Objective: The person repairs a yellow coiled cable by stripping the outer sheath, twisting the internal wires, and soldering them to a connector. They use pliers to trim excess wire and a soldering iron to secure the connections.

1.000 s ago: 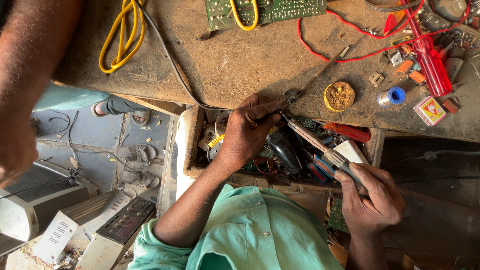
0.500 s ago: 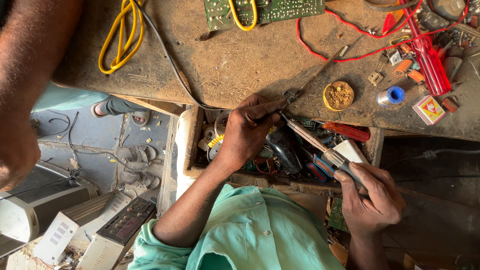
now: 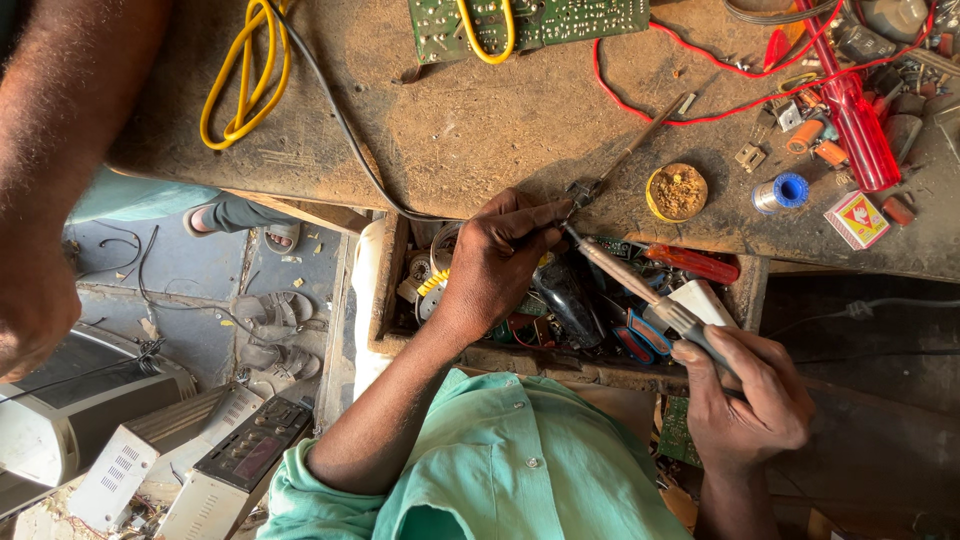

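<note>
Rough wooden bench (image 3: 480,130), glossy plastic screwdriver (image 3: 855,115)

We see a worn, dusty wooden workbench (image 3: 480,130) in warm sidelight, an open drawer (image 3: 390,290) full of parts set into its edge. Below lies a grey concrete floor (image 3: 190,265) (sandals (image 3: 270,318) and loose wires on it), with grey equipment cases (image 3: 120,470) stacked nearby.
</note>
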